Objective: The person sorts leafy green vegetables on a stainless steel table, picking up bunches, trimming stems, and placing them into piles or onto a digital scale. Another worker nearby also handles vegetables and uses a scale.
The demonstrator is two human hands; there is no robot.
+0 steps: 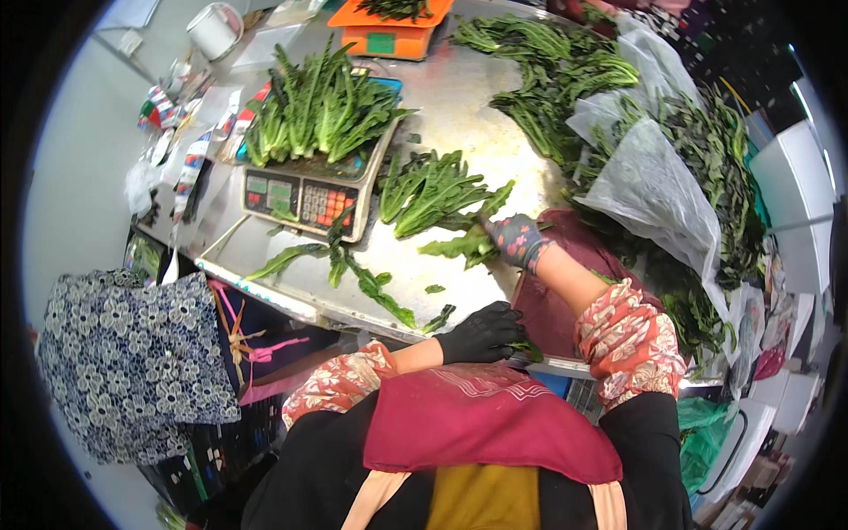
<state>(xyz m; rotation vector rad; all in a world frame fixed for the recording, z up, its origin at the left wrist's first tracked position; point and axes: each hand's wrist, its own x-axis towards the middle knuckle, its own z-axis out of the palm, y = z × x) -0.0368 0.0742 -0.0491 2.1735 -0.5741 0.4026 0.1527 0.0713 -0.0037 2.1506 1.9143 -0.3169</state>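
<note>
My right hand (519, 241), in a dark glove with red flowers, is closed on some leafy greens (468, 246) over the metal table (473, 97). My left hand (483, 332), in a black glove, is low by the table's front edge, fingers curled together. A bit of green leaf (529, 352) shows at its fingertips; how it is gripped is hidden. Just beyond my right hand lies a loose bunch of long-leaved greens (433, 190). A bigger pile of greens (322, 110) covers the pan of a digital scale (296, 201).
Loose leaves (375, 287) are scattered before the scale. An orange scale (384, 35) with greens stands at the back. More greens (565, 75) and a clear plastic sheet (658, 190) crowd the right side. Dark red cloth (556, 309) lies under my right forearm. A white bucket (215, 31) stands far left.
</note>
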